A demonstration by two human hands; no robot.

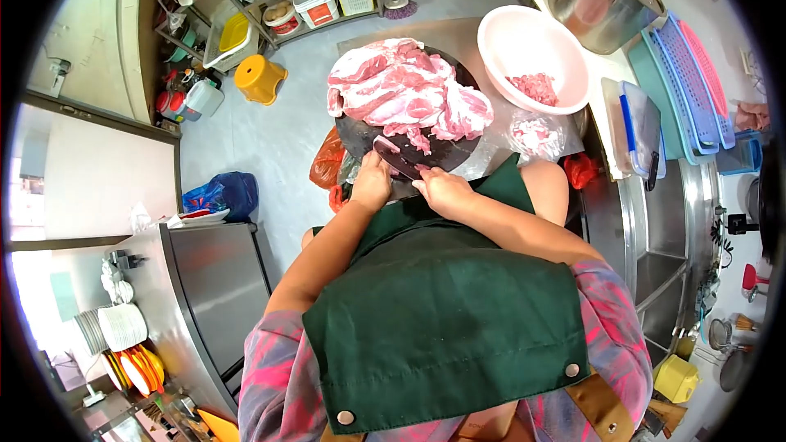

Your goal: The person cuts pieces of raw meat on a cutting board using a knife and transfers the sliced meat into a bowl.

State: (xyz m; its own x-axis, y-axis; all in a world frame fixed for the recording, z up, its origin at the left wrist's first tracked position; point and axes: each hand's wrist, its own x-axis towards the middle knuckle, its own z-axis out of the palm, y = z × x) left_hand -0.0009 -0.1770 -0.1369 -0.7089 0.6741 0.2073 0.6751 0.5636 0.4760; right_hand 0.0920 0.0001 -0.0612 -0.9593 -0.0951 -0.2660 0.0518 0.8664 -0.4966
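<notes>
A large slab of raw meat [401, 86] lies on a round dark cutting board [356, 135]. My left hand [372, 183] is at the board's near edge, its fingers closed beside a small pinkish piece; what they grip is too small to tell. To its right, my right hand [446, 192] is closed around what looks like a knife [399, 161], whose dark blade slants up and left towards my left fingertips. Cut meat [534, 88] sits in a pink basin [499, 49] at the board's upper right. Pale pieces [536, 133] lie on a plastic bag near the basin.
Red plastic bags [327, 158] lie left of the board, another [580, 169] to the right. A yellow stool [260, 79] stands on the floor. A steel pot [603, 0], plastic baskets [688, 82] and a lidded container [643, 129] line the right side. Shelves [315, 29] stand beyond.
</notes>
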